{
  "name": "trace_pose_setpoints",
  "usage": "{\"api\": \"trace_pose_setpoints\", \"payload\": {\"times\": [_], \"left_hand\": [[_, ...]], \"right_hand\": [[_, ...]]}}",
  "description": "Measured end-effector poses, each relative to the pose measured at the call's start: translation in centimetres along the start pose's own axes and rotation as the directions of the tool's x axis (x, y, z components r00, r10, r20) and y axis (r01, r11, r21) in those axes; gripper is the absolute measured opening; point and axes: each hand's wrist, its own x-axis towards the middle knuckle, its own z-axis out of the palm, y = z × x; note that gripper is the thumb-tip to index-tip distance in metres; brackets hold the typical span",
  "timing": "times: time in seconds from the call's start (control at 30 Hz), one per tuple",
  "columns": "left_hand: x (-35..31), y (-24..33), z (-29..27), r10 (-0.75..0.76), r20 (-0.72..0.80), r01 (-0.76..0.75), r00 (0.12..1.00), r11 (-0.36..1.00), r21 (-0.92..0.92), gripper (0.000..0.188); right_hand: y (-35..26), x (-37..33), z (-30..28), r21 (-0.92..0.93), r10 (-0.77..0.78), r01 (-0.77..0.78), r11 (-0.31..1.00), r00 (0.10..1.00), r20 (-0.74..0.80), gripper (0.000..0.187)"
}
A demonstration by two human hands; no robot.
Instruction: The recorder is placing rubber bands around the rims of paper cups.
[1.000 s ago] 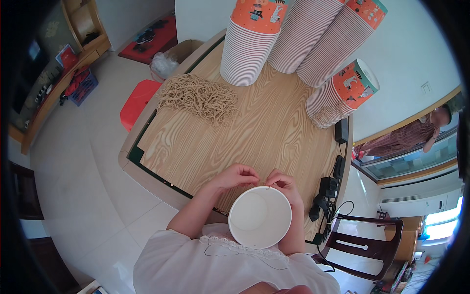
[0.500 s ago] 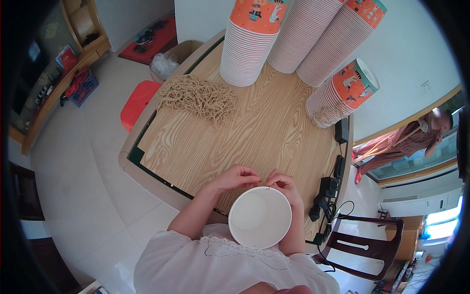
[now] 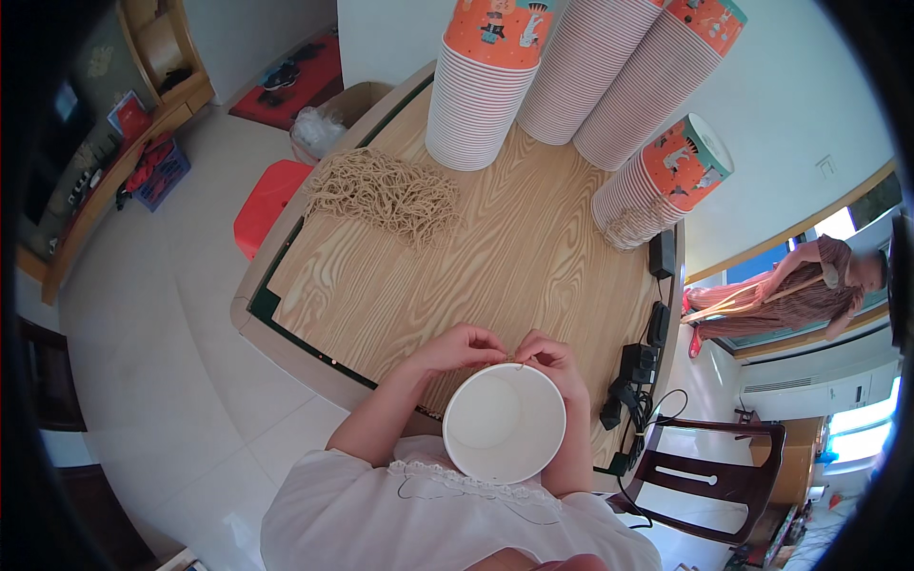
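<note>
A white-lined paper bucket [image 3: 505,423] rests against my body at the table's near edge, its open mouth facing up toward me. At its far rim, my left hand [image 3: 464,347] and my right hand [image 3: 552,362] meet with fingertips pinched. Between them shows a short bit of thin brown paper string [image 3: 515,361], partly hidden by the fingers. Farther left on the table lies a tangled heap of the same kind of string [image 3: 386,195]. To the right, a shorter stack of orange printed buckets [image 3: 681,167] has strings hanging around its lower part.
Tall stacks of paper buckets [image 3: 481,109] stand at the table's far side. Black adapters and cables [image 3: 638,366] line the right edge. A red stool [image 3: 267,205] is left of the table, a dark wooden chair [image 3: 709,481] at right. Another person [image 3: 790,290] stands beyond, holding long sticks.
My fingertips have shifted slightly at the bucket's rim, still pinched close together. At the right, the other person has moved and leans differently. The bucket stays nearly in place.
</note>
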Motion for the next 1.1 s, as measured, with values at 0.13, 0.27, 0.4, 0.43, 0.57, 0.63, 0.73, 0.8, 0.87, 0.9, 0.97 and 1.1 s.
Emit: {"api": "trace_pose_setpoints", "payload": {"times": [0.13,0.27,0.4,0.43,0.57,0.63,0.73,0.8,0.87,0.9,0.97,1.1], "left_hand": [[0.0,-0.2,-0.1,0.002,-0.002,-0.002,1.0,0.999,0.037,0.014],[0.1,-0.1,0.0,-0.001,0.01,0.001,1.0,0.999,0.047,0.013],[-0.2,0.6,0.3,-0.013,0.005,0.013,1.0,1.0,0.012,0.011],[-0.2,0.6,0.5,-0.013,0.006,0.013,1.0,1.0,0.012,0.011],[0.0,0.3,0.9,0.024,-0.037,-0.025,0.999,0.999,-0.031,0.012],[0.1,0.0,0.8,0.038,-0.032,-0.039,0.999,0.999,-0.025,0.012],[0.2,-0.4,0.6,0.028,-0.022,-0.029,0.999,0.999,-0.036,0.012],[0.2,-0.3,0.6,0.039,-0.029,-0.04,0.999,0.998,-0.038,0.012],[0.1,-0.3,0.3,0.009,-0.032,-0.011,0.999,0.999,-0.051,0.011],[0.1,-0.3,0.3,-0.021,-0.04,0.018,0.999,0.998,-0.065,0.011],[0.3,0.0,0.4,0.03,-0.087,-0.034,0.996,0.999,-0.039,0.011],[0.7,1.8,1.0,0.131,-0.14,-0.136,0.982,0.99,-0.027,0.012]], "right_hand": [[-0.2,0.0,0.1,-0.01,0.002,-0.002,1.0,1.0,0.001,0.01],[-0.2,-0.1,0.0,-0.016,-0.01,0.01,1.0,1.0,0.012,0.011],[-0.9,0.0,0.7,-0.014,0.07,-0.071,0.997,0.996,-0.054,0.013],[-1.0,0.1,0.8,-0.027,0.088,-0.091,0.996,0.993,-0.074,0.015],[-0.8,0.3,1.3,-0.05,0.075,-0.08,0.996,0.992,-0.098,0.015],[-1.0,0.4,1.6,-0.095,0.055,-0.065,0.993,0.993,-0.106,0.015],[-0.8,0.3,1.6,-0.109,0.06,-0.075,0.991,0.989,-0.135,0.013],[-0.6,0.3,1.3,-0.137,0.046,-0.064,0.989,0.99,-0.133,0.013],[-0.3,0.3,1.2,-0.163,0.033,-0.055,0.985,0.991,-0.132,0.013],[-0.2,0.3,1.2,-0.105,0.064,-0.08,0.991,0.987,-0.15,0.012],[-0.2,0.3,1.3,-0.04,0.1,-0.108,0.993,0.981,-0.169,0.011],[-0.6,0.6,0.8,-0.018,0.162,-0.172,0.985,0.951,-0.264,0.009]]}}
